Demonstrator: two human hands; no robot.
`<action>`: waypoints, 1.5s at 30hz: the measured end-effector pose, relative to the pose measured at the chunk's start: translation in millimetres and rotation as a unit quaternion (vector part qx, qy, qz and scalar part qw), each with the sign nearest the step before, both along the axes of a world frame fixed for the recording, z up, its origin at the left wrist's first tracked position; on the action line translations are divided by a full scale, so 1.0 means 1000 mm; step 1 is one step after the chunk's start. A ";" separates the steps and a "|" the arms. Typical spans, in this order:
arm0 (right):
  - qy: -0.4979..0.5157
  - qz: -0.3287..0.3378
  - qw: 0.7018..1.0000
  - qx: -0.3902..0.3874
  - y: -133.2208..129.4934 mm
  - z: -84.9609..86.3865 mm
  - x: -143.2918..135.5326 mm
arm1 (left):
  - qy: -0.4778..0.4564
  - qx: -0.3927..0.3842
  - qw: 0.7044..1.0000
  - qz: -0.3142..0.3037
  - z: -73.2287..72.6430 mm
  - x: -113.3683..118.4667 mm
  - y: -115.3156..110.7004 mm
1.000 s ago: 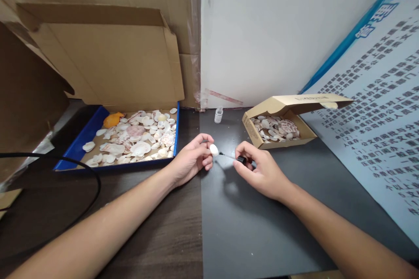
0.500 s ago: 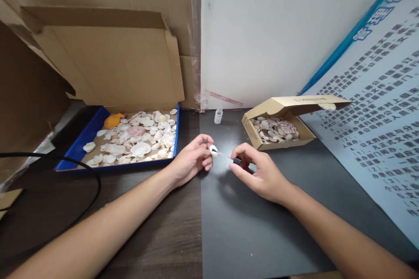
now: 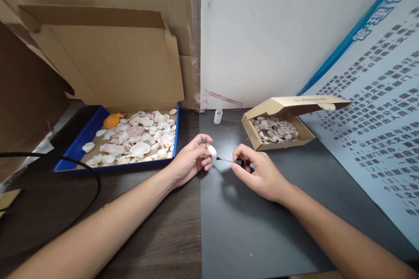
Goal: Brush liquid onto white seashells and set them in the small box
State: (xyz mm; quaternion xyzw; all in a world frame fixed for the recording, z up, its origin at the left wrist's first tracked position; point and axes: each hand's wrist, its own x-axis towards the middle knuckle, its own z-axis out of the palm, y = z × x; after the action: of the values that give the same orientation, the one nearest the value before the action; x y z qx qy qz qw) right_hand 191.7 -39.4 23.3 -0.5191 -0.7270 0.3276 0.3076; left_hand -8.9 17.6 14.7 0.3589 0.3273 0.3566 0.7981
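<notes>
Between the thumb and fingers of my left hand is a small white seashell, its rounded side facing up. My right hand pinches the black cap of a thin applicator brush. The brush's dark tip points left and lies right by the shell's lower edge; whether it touches, I cannot tell. Beyond both hands stands a small clear bottle with a white label and no cap, upright on the dark table.
At the left, an open blue-sided cardboard box holds many seashells and an orange one. A smaller brown box with shells stands at the right, lid raised. A black cable loops at the far left. A printed poster leans on the right.
The shell in my left hand has turned so its outer side shows instead of its hollow. The brush has drawn slightly right and down, its tip now beside the shell's edge.
</notes>
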 end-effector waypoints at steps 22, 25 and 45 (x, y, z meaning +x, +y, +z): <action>0.007 -0.020 0.999 0.036 0.000 -0.002 0.001 | 0.004 0.001 1.000 -0.001 0.001 0.000 0.000; 0.017 0.007 0.999 0.036 -0.001 -0.002 0.001 | 0.003 0.003 1.000 -0.001 0.001 0.000 0.000; 0.001 -0.001 0.999 0.038 0.001 -0.002 0.001 | -0.006 0.007 1.000 -0.011 -0.001 -0.001 0.001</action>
State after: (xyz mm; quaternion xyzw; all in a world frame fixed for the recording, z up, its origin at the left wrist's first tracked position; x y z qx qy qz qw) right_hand 192.7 -38.1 21.5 -0.5075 -0.7381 0.3003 0.3280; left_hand -10.1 18.1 13.4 0.3659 0.3159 0.3524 0.8013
